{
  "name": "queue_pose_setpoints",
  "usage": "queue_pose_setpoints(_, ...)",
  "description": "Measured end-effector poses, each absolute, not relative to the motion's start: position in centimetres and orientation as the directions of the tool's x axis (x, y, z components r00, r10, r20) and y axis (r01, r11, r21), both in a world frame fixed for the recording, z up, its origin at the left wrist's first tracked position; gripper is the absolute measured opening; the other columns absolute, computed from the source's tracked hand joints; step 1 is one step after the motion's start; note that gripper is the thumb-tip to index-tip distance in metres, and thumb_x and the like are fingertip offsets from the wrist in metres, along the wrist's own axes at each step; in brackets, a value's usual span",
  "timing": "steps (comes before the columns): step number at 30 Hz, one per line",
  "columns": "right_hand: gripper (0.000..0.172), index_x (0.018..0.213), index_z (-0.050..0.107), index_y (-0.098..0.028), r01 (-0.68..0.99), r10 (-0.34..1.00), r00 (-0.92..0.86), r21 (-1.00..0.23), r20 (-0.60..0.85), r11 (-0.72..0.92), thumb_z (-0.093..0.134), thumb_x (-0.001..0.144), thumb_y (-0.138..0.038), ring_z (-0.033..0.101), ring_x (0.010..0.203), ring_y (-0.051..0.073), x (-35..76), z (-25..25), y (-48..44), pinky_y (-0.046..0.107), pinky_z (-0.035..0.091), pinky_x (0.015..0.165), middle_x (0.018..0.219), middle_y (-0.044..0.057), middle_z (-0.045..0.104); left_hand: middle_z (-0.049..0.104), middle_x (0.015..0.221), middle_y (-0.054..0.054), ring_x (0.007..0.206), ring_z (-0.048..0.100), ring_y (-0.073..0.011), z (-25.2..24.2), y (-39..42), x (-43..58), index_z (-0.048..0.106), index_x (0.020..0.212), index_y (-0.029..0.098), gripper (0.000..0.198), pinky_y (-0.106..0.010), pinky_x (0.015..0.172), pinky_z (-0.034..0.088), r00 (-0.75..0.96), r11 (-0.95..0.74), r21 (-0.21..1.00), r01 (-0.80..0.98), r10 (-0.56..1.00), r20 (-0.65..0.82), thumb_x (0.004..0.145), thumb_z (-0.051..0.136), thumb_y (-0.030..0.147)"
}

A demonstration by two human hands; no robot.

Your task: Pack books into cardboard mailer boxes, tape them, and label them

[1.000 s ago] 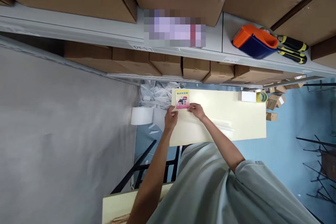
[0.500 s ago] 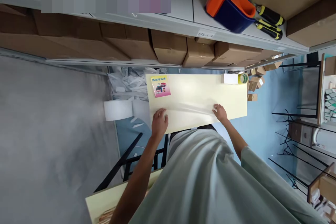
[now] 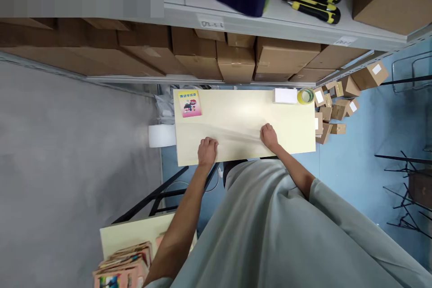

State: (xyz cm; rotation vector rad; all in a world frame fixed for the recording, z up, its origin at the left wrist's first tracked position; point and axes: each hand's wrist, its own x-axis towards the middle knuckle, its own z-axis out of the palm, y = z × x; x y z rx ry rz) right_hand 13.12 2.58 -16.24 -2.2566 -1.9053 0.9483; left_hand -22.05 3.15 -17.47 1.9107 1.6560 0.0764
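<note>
A faint, glossy sheet of clear plastic film (image 3: 236, 136) stretches across the pale yellow table (image 3: 290, 130). My left hand (image 3: 207, 149) pinches its left end near the table's front edge. At the right end, my right hand (image 3: 268, 136) is closed on the film with fingers curled. The film's exact outline is hard to make out. Beyond my left hand, a thin booklet (image 3: 190, 104) with a yellow and pink cover and cartoon figures lies flat at the table's back left corner.
A white box (image 3: 285, 96) and a tape roll (image 3: 305, 96) sit at the back right. Left of the table is a white roll (image 3: 162, 136). Small cartons (image 3: 337, 108) lie beyond the right edge. Overhead, a shelf holds a utility knife (image 3: 313, 9). Books (image 3: 124, 263) are stacked behind at left.
Both hands have gone from spread fingers to closed on the film, and they are slightly nearer each other. My view has shifted, showing more of the book stack and the cartons.
</note>
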Motion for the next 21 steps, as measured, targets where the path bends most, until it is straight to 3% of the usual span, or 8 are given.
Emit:
queue_pose_setpoints(4,0.022,0.124,0.056,-0.02,0.662,0.877,0.096,-0.627,-0.472,-0.41,0.043,0.108,-0.029,0.067,0.091,0.025,14.4,-16.9,4.2,0.037,0.054,0.088,0.105,0.01,0.071,0.064,0.114,-0.021,0.12,0.057,-0.0402,-17.0,3.2,-20.9,0.07,0.104,0.018,0.025,-0.058,0.11,0.049,0.219,-0.061,0.408,0.911,0.91,-0.352,0.099,0.045,0.018)
queue_pose_setpoints(6,0.031,0.13,0.052,-0.021,0.556,0.847,0.12,-0.672,-0.517,-0.489,0.053,0.106,-0.04,0.069,0.085,0.024,14.8,-17.2,4.7,0.035,0.054,0.082,0.098,0.006,0.072,0.064,0.119,-0.021,0.123,0.057,-0.0396,-16.7,2.6,-20.5,0.069,0.112,0.017,0.026,-0.057,0.114,0.047,0.186,-0.041,0.4,0.916,0.925,-0.332,0.097,0.048,0.018)
queue_pose_setpoints(8,0.043,0.128,0.054,-0.022,0.528,0.813,0.134,-0.653,-0.567,-0.543,0.069,0.098,-0.049,0.072,0.089,0.026,14.9,-17.5,4.7,0.034,0.055,0.081,0.095,0.005,0.073,0.062,0.126,-0.021,0.126,0.057,-0.0378,-16.2,1.9,-20.1,0.067,0.119,0.017,0.03,-0.054,0.117,0.047,0.151,-0.01,0.394,0.919,0.932,-0.329,0.094,0.052,0.018)
queue_pose_setpoints(10,0.039,0.117,0.059,-0.025,0.544,0.788,0.129,-0.621,-0.602,-0.564,0.077,0.094,-0.05,0.073,0.091,0.028,14.7,-17.7,4.3,0.035,0.056,0.081,0.091,0.005,0.073,0.062,0.13,-0.02,0.125,0.058,-0.0367,-15.8,1.4,-19.8,0.068,0.119,0.018,0.03,-0.051,0.115,0.048,0.137,0.006,0.366,0.931,0.921,-0.364,0.093,0.053,0.018)
queue_pose_setpoints(13,0.019,0.1,0.062,-0.026,0.555,0.801,0.106,-0.633,-0.589,-0.539,0.068,0.102,-0.044,0.073,0.091,0.028,14.3,-17.9,3.5,0.035,0.056,0.083,0.087,0.006,0.074,0.065,0.123,-0.02,0.119,0.059,-0.0379,-15.4,1.6,-19.5,0.071,0.107,0.02,0.023,-0.053,0.109,0.051,0.139,-0.016,0.275,0.961,0.89,-0.435,0.097,0.05,0.022)
queue_pose_setpoints(16,0.019,0.097,0.061,-0.026,0.546,0.812,0.11,-0.647,-0.574,-0.532,0.058,0.108,-0.041,0.073,0.091,0.027,14.3,-17.9,3.0,0.034,0.056,0.084,0.087,0.006,0.075,0.067,0.116,-0.02,0.118,0.058,-0.0391,-15.3,2.6,-19.2,0.07,0.097,0.022,0.025,-0.054,0.105,0.052,0.173,-0.086,0.198,0.976,0.862,-0.477,0.1,0.045,0.024)
queue_pose_setpoints(21,0.023,0.095,0.06,-0.025,0.548,0.821,0.141,-0.647,-0.554,-0.53,0.048,0.112,-0.036,0.072,0.089,0.026,14.6,-17.2,3.4,0.033,0.054,0.085,0.087,0.007,0.074,0.066,0.117,-0.022,0.118,0.058,-0.04,-15.0,3.1,-18.3,0.069,0.101,0.019,0.031,-0.056,0.104,0.052,0.19,-0.113,0.18,0.977,0.845,-0.5,0.098,0.039,0.017)
